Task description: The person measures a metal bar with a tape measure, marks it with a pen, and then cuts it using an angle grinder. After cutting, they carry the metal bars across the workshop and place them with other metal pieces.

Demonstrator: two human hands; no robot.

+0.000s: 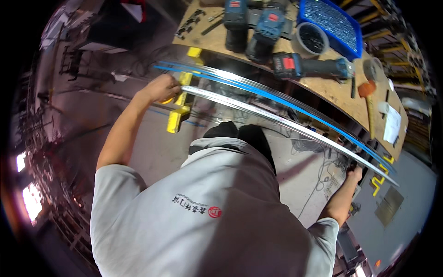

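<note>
A long, slim metal profile, silver with a pale printed strip along it, slants across in front of me from upper left to lower right. At its left end my left hand is closed around it, beside a yellow support. Close under the profile's right part is my right hand; its fingers are mostly hidden, so its grip cannot be made out. Just beyond lie more long profiles with blue edges, roughly parallel to the one at my hand.
A wooden workbench beyond the profiles holds cordless power tools, an orange-headed hammer, a tub of dark small parts and a blue bin of screws. Cables lie on the floor. Yellow brackets stand at right.
</note>
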